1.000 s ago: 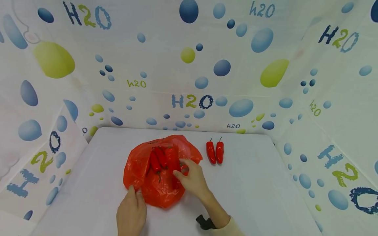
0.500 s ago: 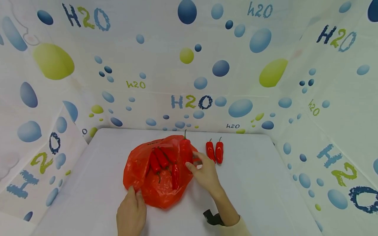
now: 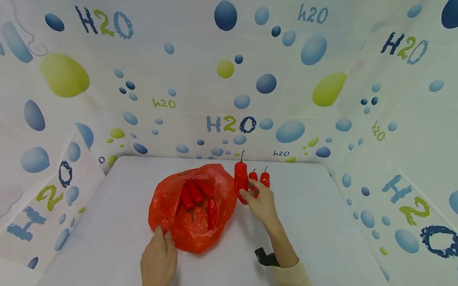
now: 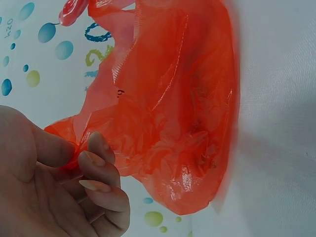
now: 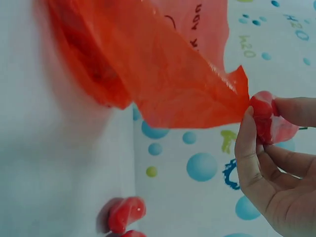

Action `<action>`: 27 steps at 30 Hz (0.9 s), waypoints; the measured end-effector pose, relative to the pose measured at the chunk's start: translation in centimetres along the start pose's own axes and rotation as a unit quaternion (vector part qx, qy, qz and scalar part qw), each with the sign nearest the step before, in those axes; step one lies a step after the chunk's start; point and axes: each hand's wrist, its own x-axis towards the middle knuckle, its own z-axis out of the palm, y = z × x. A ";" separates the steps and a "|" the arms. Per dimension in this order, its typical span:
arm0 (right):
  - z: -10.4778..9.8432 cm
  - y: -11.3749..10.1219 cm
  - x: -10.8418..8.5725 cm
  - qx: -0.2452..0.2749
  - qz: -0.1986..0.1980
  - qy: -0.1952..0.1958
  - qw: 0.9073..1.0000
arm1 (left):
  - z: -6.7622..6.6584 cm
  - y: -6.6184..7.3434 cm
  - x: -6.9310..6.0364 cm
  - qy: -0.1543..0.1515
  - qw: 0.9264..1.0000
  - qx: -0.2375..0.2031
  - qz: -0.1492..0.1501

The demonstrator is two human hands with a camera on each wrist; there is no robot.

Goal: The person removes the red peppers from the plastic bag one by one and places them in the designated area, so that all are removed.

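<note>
A red plastic bag [image 3: 193, 238] lies on the table with its mouth toward me, several red chili peppers [image 3: 196, 193] showing inside. My left hand [image 3: 159, 258] pinches the near left edge of the bag between thumb and fingers; the left wrist view shows the same bag [image 4: 168, 98] gathered in that pinch. With thumb and fingers my right hand [image 3: 262, 201] holds a red chili pepper [image 3: 241, 176] upright, stem up, just right of the bag. Behind that hand two more chili peppers [image 3: 265, 179] lie partly hidden on the table.
The white table [image 3: 307, 222] ends at a back edge against a white wall sheet [image 3: 193, 79] printed with bubbles and H2O lettering. Similar sheets rise at both sides. A black strap piece [image 3: 265, 257] sits at my right wrist.
My right hand has drawn a chili pepper out of the bag and carried it right, in front of the two peppers on the table. The left hand keeps its place on the bag's edge.
</note>
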 end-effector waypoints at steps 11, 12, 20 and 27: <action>-1.3 3.3 2.3 -0.047 0.046 0.031 0.997 | -0.2 -0.1 0.2 -0.014 1.000 0.004 -0.011; -1.4 3.6 2.4 -0.052 0.050 0.032 0.997 | -0.2 0.0 0.2 -0.011 1.000 0.004 -0.008; -2.5 5.4 3.4 -0.067 0.089 0.024 0.994 | -0.1 0.0 0.1 -0.006 1.000 0.003 0.000; -3.4 7.4 4.1 -0.065 0.110 0.016 0.992 | 0.0 0.0 0.2 -0.017 1.000 0.002 -0.008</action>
